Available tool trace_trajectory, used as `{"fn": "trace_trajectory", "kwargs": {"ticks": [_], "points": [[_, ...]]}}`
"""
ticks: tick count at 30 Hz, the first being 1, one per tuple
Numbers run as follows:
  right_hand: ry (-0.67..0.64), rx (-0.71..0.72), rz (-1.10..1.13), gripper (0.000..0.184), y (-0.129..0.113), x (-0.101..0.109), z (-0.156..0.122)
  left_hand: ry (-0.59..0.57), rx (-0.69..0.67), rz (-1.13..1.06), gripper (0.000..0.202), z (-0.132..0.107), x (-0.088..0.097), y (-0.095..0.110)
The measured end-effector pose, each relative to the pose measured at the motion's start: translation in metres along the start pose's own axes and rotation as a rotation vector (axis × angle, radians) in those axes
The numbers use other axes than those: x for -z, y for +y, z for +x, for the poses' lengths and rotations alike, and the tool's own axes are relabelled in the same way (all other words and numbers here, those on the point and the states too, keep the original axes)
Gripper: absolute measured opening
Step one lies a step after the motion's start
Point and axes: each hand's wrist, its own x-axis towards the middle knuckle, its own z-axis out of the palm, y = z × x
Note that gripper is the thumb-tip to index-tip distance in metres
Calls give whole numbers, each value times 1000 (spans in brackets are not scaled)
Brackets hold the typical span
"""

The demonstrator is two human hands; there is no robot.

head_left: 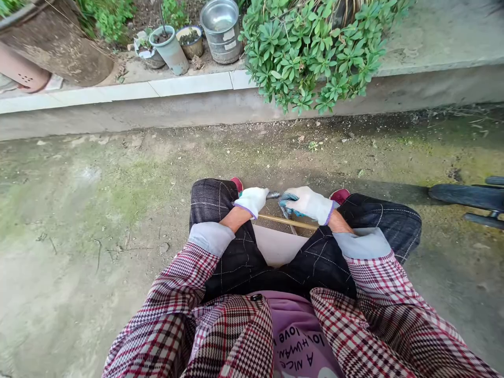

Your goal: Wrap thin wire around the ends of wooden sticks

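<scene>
My left hand (252, 202), in a white glove with a purple cuff, is closed on a short grey ridged metal rod (273, 195). The rod points right, toward my other hand. My right hand (311, 203) wears a matching glove with blue-grey finger coating; its fingers are curled in at the rod's right end, and what they grip is mostly hidden. Below both hands a thin wooden stick (287, 221) runs across between my knees. A narrow grey piece (293, 229) shows under the stick. Nearer my body is a pale flat surface (279, 244) between my thighs.
Ahead runs a raised ledge with white edge tiles (189, 85). On it stand a metal pot (221, 39), a pale green planter (170, 51) and a large brown pot (59, 44). A leafy bush (311, 58) overhangs it. Dark wheels (468, 197) stand at right on the ground.
</scene>
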Motion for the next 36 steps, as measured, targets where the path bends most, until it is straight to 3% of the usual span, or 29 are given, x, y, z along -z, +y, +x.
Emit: {"fn": "trace_trajectory", "kwargs": {"ticks": [2, 5, 7, 9, 11, 13, 16, 18, 21, 24, 26, 29, 32, 34, 36], "points": [[27, 27, 33, 19, 3, 7, -1, -46, -76, 67, 37, -3, -3, 6], [191, 42, 105, 16, 12, 19, 4, -62, -213, 52, 31, -6, -5, 8], [280, -11, 241, 13, 19, 24, 11, -24, -304, -101, 22, -6, -5, 6], [321, -71, 411, 13, 25, 25, 18, 22, -358, -397, 18, -6, -3, 4], [328, -92, 542, 17, 29, 19, 26, 30, -340, -768, 22, -6, 0, 4], [304, -73, 618, 24, 30, 8, 31, 49, -241, -1071, 26, -4, 4, 4], [234, -53, 631, 28, 27, -11, 34, 164, -63, -1255, 23, 5, 9, -2], [171, -54, 556, 25, 23, -18, 31, 242, 41, -1182, 21, 12, 10, -9], [38, -12, 423, 24, 15, -15, 19, 275, 73, -710, 20, 19, 7, -15], [-11, 47, 250, 26, 10, -2, 9, 130, 12, -197, 28, 14, 0, -7], [24, 74, 118, 24, 12, 7, 7, 13, -26, -43, 34, 7, -5, 5], [115, 82, -36, 21, 21, 16, 11, -57, -138, 51, 37, -3, -7, 18], [204, 8, -12, 18, 33, 20, 18, -52, -263, 43, 35, -6, -4, 18], [241, -69, 112, 16, 39, 20, 22, -12, -316, -58, 30, -5, -1, 13], [273, -129, 287, 14, 40, 19, 24, 60, -340, -316, 24, -2, 0, 9]]}}
